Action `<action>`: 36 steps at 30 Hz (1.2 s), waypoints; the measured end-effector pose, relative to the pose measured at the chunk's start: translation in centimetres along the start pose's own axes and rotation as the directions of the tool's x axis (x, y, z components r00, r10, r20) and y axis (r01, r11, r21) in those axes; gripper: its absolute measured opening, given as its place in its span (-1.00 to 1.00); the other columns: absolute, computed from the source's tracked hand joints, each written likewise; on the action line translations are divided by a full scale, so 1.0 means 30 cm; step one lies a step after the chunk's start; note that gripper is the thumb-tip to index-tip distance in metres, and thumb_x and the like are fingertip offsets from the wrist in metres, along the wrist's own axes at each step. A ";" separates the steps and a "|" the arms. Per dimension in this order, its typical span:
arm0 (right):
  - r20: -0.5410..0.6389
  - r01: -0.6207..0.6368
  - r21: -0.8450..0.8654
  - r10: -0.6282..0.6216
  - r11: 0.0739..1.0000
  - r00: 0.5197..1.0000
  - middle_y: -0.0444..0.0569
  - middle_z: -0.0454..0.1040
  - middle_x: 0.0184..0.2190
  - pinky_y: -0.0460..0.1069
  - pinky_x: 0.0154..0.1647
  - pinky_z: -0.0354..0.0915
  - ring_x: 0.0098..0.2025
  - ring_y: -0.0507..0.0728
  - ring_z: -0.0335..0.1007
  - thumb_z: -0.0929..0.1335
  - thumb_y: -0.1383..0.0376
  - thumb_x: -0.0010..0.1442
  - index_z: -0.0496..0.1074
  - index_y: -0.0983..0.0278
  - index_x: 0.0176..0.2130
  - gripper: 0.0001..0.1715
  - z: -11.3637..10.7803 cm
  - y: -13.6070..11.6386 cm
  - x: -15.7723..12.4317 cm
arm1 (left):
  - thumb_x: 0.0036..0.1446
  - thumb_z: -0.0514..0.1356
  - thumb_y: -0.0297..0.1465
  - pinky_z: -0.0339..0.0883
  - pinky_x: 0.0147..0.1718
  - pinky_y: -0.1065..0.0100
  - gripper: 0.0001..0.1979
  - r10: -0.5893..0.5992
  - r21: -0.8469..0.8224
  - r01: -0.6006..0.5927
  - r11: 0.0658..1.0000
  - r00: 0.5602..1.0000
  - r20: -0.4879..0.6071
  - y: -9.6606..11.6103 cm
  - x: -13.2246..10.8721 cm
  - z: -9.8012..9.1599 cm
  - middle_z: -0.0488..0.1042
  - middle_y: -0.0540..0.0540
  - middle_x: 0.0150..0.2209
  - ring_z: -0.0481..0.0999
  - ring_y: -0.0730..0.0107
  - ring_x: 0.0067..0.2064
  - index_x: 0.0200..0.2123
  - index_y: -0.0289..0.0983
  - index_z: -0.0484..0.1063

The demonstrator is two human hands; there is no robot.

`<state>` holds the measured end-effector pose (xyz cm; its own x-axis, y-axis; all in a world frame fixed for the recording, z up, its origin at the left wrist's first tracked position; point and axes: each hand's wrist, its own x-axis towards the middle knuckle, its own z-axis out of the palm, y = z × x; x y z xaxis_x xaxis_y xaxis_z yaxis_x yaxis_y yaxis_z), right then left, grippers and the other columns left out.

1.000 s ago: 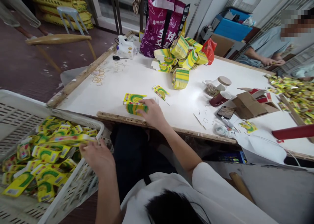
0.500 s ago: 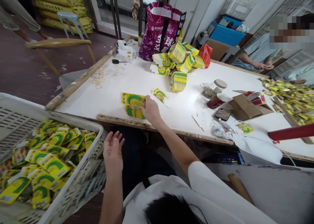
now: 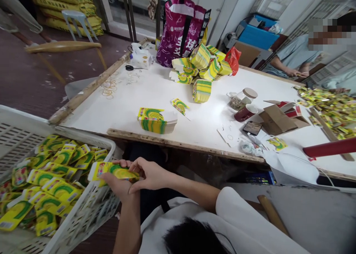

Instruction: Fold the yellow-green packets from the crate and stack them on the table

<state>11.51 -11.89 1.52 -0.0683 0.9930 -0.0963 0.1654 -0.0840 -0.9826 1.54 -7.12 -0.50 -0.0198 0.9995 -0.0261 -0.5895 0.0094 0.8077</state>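
Note:
Both my hands meet in front of my lap, below the table's front edge. My left hand [image 3: 118,185] lies under a flat yellow-and-green packet [image 3: 111,170] and grips it. My right hand [image 3: 147,174] pinches the same packet at its right end. A stack of the same packets [image 3: 154,119] rests on the white table [image 3: 133,94] near its front edge, with no hand on it. A single packet [image 3: 180,105] lies just beyond the stack. To my left stands a white slatted crate [image 3: 83,213] holding several loose packets [image 3: 47,180].
Bundled packets [image 3: 201,66] pile up before a magenta bag [image 3: 180,27] at the table's back. A red mug [image 3: 246,113], a jar [image 3: 241,98], a phone [image 3: 252,128] and cardboard [image 3: 278,120] sit right. Another person [image 3: 300,57] works at the far right beside more packets [image 3: 330,109].
My right hand left the stack on the table and came down to my lap. My left hand, empty half a second ago, now holds one packet together with the right.

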 end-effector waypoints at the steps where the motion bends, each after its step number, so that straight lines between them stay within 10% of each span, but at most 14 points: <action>1: -0.027 -0.005 -0.014 0.005 1.000 1.000 -0.22 0.35 -0.35 -0.12 -0.37 0.19 -0.35 -0.01 0.25 0.62 0.17 -0.11 0.33 0.22 -0.13 -0.37 -0.016 -0.005 0.006 | 0.06 0.07 0.27 0.34 -0.42 0.42 -0.40 0.004 0.020 -0.004 1.000 1.000 0.004 -0.003 0.000 0.002 0.21 0.03 -0.46 0.27 0.44 -0.44 -0.38 -0.19 0.33; 8: -0.195 0.067 0.021 -0.062 0.998 0.979 -0.18 0.39 -0.45 -0.10 -0.34 0.23 -0.41 -0.01 0.27 0.46 0.14 0.17 0.43 0.30 -0.34 -0.73 -0.140 -0.036 0.024 | 0.00 0.38 -0.13 0.45 -0.14 0.27 -0.65 0.088 0.233 -0.070 0.970 0.994 -0.065 -0.018 -0.007 0.024 0.50 -0.03 -0.31 0.50 0.35 -0.26 -0.27 -0.24 0.47; 13: -0.233 0.143 -0.402 -0.252 0.904 0.939 -0.05 0.55 -0.26 -0.03 -0.09 0.28 -0.20 0.09 0.40 0.37 0.35 0.28 0.54 0.26 -0.22 -0.88 -0.236 -0.069 -0.001 | 0.15 0.28 -0.15 0.37 0.13 0.10 -0.58 0.174 0.353 -0.166 0.921 0.985 0.009 0.016 0.000 -0.008 0.51 -0.15 -0.01 0.52 0.19 0.04 0.02 -0.21 0.44; 16: -0.094 0.174 -0.697 -0.329 0.696 0.940 0.01 0.57 -0.21 0.09 0.09 0.19 -0.08 0.16 0.36 0.34 0.41 0.29 0.58 0.21 -0.21 -0.79 -0.273 -0.095 -0.024 | 0.01 0.40 -0.17 0.10 0.31 0.03 -0.24 0.252 0.443 -0.339 0.830 0.937 0.243 0.056 0.019 -0.040 0.31 -0.24 0.25 0.28 0.07 0.31 0.25 -0.17 0.24; 19: 0.180 0.358 -0.749 -0.349 0.558 0.920 -0.04 0.57 -0.25 0.15 0.26 0.05 -0.04 0.17 0.33 0.34 0.43 0.28 0.57 0.15 -0.23 -0.76 -0.252 -0.117 -0.050 | -0.26 0.52 -0.13 0.24 0.22 -0.01 0.02 -0.004 0.648 -0.341 0.681 0.883 0.470 0.068 0.031 -0.055 0.32 -0.30 0.23 0.33 -0.08 0.26 0.27 -0.20 0.19; 22: 0.114 0.381 -0.695 -0.430 0.610 0.896 -0.02 0.53 -0.04 0.21 0.42 -0.18 0.14 0.19 0.28 0.38 0.37 0.25 0.51 0.11 -0.04 -0.72 -0.205 -0.124 -0.064 | -0.14 0.42 -0.08 0.49 -0.15 0.12 -0.29 -0.241 0.785 -0.286 0.549 0.846 0.476 0.053 0.019 -0.049 0.53 -0.15 -0.12 0.57 0.07 -0.12 0.07 -0.22 0.34; 27: -0.436 0.223 -0.102 -0.245 0.969 0.866 0.26 0.22 0.28 0.19 0.33 0.13 0.33 0.27 0.15 0.51 0.06 0.08 0.06 0.27 0.35 0.04 -0.156 -0.059 -0.037 | -0.07 0.38 -0.08 0.46 -0.33 0.27 -0.34 -0.141 0.796 -0.314 0.517 0.886 0.441 0.033 -0.026 -0.019 0.49 -0.07 -0.23 0.56 0.21 -0.27 0.06 -0.21 0.29; 31: -0.120 0.004 0.456 0.056 0.890 0.991 0.12 0.47 0.07 0.16 0.18 0.32 0.10 0.22 0.42 0.53 -0.01 0.03 0.27 0.26 0.23 -0.09 -0.139 -0.008 -0.016 | 0.05 0.34 -0.20 0.46 -0.15 0.22 -0.28 0.029 0.668 -0.541 0.510 0.787 0.616 0.017 -0.046 -0.010 0.41 -0.22 0.04 0.54 0.14 -0.03 0.22 -0.19 0.14; 36: -0.019 -0.071 0.501 0.094 0.862 0.995 -0.01 0.54 -0.06 0.13 0.19 0.29 0.01 0.17 0.46 0.56 -0.07 -0.07 0.46 0.23 0.06 -0.21 -0.144 -0.013 -0.018 | 0.07 0.34 -0.30 0.45 -0.16 0.24 -0.35 0.210 0.564 -0.702 0.436 0.688 0.694 -0.006 -0.040 -0.016 0.38 -0.19 -0.02 0.50 0.17 -0.04 0.19 -0.18 0.17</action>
<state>15.73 -12.04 2.64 -0.0337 0.9822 -0.1848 -0.3456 -0.1849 -0.9200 1.30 -8.33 -0.91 0.4230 0.7119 0.5606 0.2125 -0.6793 0.7024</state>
